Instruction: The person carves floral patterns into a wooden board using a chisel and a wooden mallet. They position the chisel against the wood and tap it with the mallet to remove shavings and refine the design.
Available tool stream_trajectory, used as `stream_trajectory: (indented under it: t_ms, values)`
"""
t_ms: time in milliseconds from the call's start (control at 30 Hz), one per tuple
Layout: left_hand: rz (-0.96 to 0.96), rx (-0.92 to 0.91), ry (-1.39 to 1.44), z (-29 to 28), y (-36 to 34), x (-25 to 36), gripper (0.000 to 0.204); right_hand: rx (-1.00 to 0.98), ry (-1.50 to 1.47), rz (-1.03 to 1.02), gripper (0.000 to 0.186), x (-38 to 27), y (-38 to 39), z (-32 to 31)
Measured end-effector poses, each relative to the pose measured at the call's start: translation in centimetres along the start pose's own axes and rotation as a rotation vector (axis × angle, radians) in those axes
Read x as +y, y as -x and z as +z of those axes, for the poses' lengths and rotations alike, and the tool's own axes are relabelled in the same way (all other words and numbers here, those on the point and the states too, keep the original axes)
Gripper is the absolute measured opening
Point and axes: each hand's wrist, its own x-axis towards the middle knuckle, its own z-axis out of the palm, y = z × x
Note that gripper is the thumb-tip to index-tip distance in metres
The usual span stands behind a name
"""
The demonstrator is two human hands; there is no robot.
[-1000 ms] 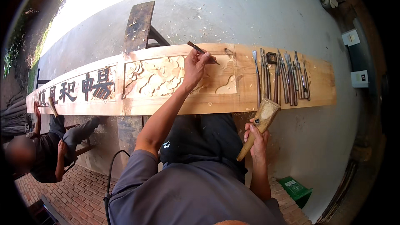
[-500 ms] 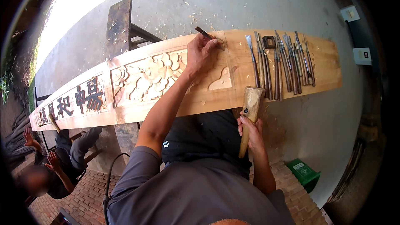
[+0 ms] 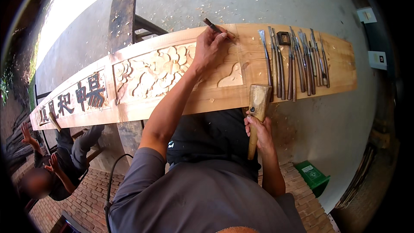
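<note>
A long pale wooden board [image 3: 194, 107] stretches across in front of me, with a flower relief [image 3: 170, 62] carved into its middle. My left hand [image 3: 208, 49] is closed around a chisel [image 3: 210, 23] near the board's far edge, right of the flowers. The chisel leans, its handle end pointing up and left; fingers partly hide its blade. In my right hand [image 3: 261, 133] is a wooden mallet [image 3: 260, 99], gripped by the handle close to my body. The mallet's head is up, overlapping the board's near edge in view. Several chisels [image 3: 309, 62] lie in a row on the board's right part.
A dark square frame-like object [image 3: 283, 38] lies among the chisels. Dark carved characters [image 3: 91, 91] cover the board's left part. Beyond stands a dark wooden bench [image 3: 122, 19]. Another person [image 3: 60, 177] sits at lower left, both hands raised. A green bin [image 3: 312, 177] stands at lower right.
The view has shifted slightly. The mallet's head appears a little farther left relative to the row of chisels. Both hands keep their holds.
</note>
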Motion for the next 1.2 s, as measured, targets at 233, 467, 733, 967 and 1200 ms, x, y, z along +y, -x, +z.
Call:
stream_trajectory:
  t_ms: [233,467,733,967,1200]
  values:
    - [-0.027,-0.001,-0.081,0.5,0.5,0.7,0.007,-0.027,0.004,-0.008,0.031,0.7,-0.3,-0.6]
    - [-0.007,-0.026,-0.107,0.2,0.2,0.5,0.006,-0.036,0.011,0.005,0.035,0.5,-0.4,-0.6]
    - [-0.098,-0.027,-0.193,0.2,0.2,1.0,0.008,-0.032,-0.003,0.026,0.034,-0.1,-0.1,-0.1]
    - [0.046,-0.034,-0.305,-0.2,-0.6,-0.1,0.007,-0.062,0.038,0.029,0.033,0.0,-0.4,0.0]
    - [0.361,-0.335,-0.772,0.1,-2.8,1.0,0.011,-0.103,0.220,-0.161,0.027,-2.3,0.0,0.1]
